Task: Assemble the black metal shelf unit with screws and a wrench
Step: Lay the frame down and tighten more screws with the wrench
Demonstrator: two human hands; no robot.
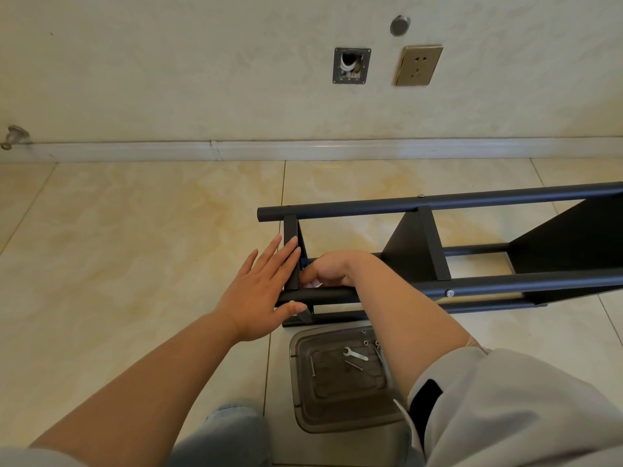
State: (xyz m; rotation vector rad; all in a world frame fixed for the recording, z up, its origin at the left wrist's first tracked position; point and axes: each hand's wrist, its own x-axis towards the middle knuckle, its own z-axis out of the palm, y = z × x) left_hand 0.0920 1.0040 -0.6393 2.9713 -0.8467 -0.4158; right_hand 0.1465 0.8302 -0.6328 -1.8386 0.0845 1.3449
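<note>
Against the shelf unit (438,251), left hand (259,291) lies flat; right hand (328,269) curls inside.

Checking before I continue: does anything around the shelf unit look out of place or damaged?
One oddity: the wall box left of the socket has no cover, its inside exposed. The shelf unit lies on its side; the wrench sits in the tray.

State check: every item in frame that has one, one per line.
Shelf unit: lying on its side on the floor, partly assembled.
Left hand: fingers straight, pressed flat against the end panel.
Right hand: curled inside the frame; what it grips is hidden.
Wrench: lying unused in the tray.
Loose screws: in the tray.
Wall socket: nothing plugged in.
</note>
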